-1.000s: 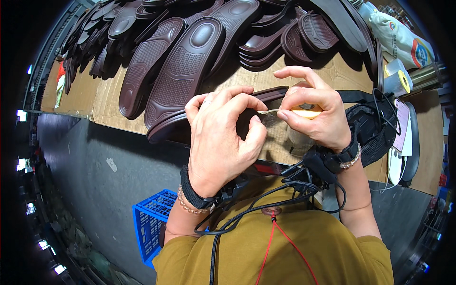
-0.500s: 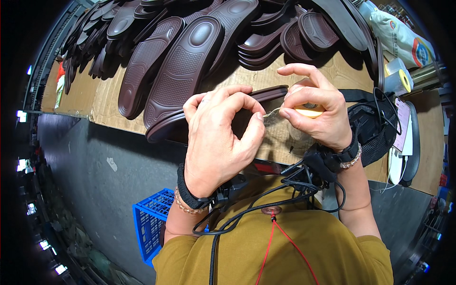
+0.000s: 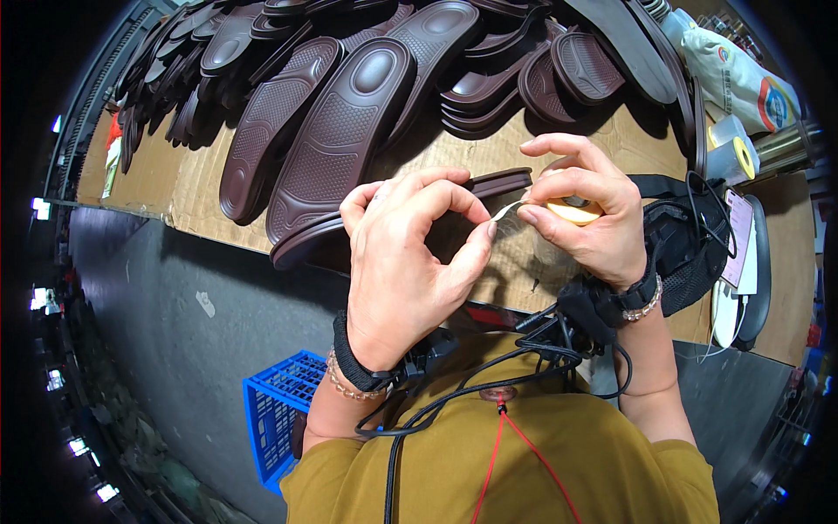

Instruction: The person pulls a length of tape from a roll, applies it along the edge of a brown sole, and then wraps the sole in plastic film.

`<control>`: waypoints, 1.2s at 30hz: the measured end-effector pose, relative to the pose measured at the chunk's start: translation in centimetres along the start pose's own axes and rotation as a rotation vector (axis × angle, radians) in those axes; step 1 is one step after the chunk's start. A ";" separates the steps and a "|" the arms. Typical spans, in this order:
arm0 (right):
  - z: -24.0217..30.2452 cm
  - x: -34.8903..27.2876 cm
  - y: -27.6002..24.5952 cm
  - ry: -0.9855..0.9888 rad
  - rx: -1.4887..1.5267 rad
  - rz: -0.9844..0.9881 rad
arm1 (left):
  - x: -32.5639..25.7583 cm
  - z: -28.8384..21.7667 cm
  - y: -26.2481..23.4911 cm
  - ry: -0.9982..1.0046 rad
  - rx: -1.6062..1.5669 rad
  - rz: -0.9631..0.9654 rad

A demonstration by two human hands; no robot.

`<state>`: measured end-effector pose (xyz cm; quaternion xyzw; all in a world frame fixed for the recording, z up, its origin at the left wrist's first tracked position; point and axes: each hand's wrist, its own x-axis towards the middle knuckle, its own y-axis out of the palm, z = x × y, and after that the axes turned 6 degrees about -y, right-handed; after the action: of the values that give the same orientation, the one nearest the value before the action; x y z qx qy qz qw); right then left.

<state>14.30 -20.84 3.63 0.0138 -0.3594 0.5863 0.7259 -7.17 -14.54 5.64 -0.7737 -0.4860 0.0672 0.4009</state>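
Observation:
Between thumb and forefinger, my left hand (image 3: 410,244) pinches one end of a thin pale strip (image 3: 506,210). The strip's other end runs to the fingertips of my right hand (image 3: 594,210), which curls around a roll of tape (image 3: 576,211) with a pale yellow edge. Part of the roll is hidden by the fingers. Just behind my hands lies a dark brown shoe sole (image 3: 497,182), partly covered by my left hand. Left of it, a larger brown sole (image 3: 345,140) with a textured surface leans on others.
Many brown soles (image 3: 231,44) pile along the back of the cardboard-covered table (image 3: 196,188). At right are a black mesh bag (image 3: 690,236), a pink-screened phone (image 3: 738,236), tape rolls (image 3: 733,157) and a white bag (image 3: 729,79). A blue crate (image 3: 275,419) stands below. Black cables (image 3: 489,384) hang between my wrists.
Both hands have shifted slightly down in the picture, still close together. The pale strip between the fingertips has turned and shows a broader, lighter face.

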 end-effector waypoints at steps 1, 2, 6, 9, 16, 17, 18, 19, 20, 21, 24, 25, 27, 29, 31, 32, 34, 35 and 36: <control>0.0 0.0 0.0 -0.002 -0.001 0.000 | 0.0 0.0 0.0 0.001 0.000 -0.002; 0.0 0.0 0.0 0.006 -0.015 0.002 | 0.0 0.0 0.1 -0.001 -0.008 -0.011; 0.4 0.1 -0.3 -0.019 -0.142 0.009 | 0.1 0.2 0.4 0.022 -0.011 -0.053; 0.6 0.0 -0.3 -0.058 -0.199 -0.012 | 0.1 0.3 0.6 0.047 0.010 -0.076; 0.7 0.0 -0.1 -0.016 -0.114 -0.019 | -0.2 0.5 0.9 0.051 -0.015 -0.105; 0.8 0.0 -0.1 -0.008 -0.113 -0.007 | -0.1 0.5 1.0 0.064 -0.004 -0.109; 0.8 -0.1 -0.2 -0.001 -0.112 0.005 | -0.1 0.5 1.0 0.076 0.006 -0.113; 0.8 -0.1 -0.2 0.001 -0.111 0.006 | -0.1 0.5 1.0 0.075 0.005 -0.113; 0.8 0.0 -0.1 0.000 -0.104 0.003 | -0.1 0.4 0.9 0.068 0.008 -0.100; 0.8 0.0 -0.1 0.000 -0.096 0.000 | -0.1 0.3 0.9 0.062 0.010 -0.088; 1.0 0.0 0.0 0.013 -0.082 0.007 | -0.1 -0.1 0.7 0.023 0.029 -0.078; 1.0 0.0 0.0 0.015 -0.082 0.007 | -0.1 -0.2 0.7 0.023 0.028 -0.077; 0.9 0.1 0.0 0.005 -0.094 0.008 | 0.0 -0.2 0.8 0.024 0.045 -0.083; 0.7 0.0 0.0 0.003 -0.095 0.009 | 0.0 0.0 0.8 0.038 0.050 -0.081; 0.7 0.0 0.0 0.001 -0.095 0.011 | -0.1 0.1 0.8 0.051 0.056 -0.079; 0.7 0.0 0.0 0.004 -0.090 0.011 | 0.0 0.1 0.8 0.048 0.051 -0.073; 0.7 0.0 0.0 0.008 -0.085 0.013 | -0.1 0.1 0.8 0.044 0.046 -0.065; 0.7 0.0 0.0 0.009 -0.085 0.012 | 0.0 0.1 0.8 0.044 0.049 -0.066; 0.7 0.0 0.0 0.010 -0.086 0.012 | 0.0 0.1 0.8 0.044 0.051 -0.067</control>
<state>13.94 -21.14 4.13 -0.0225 -0.3805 0.5748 0.7241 -6.68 -14.68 5.04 -0.7479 -0.5006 0.0491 0.4333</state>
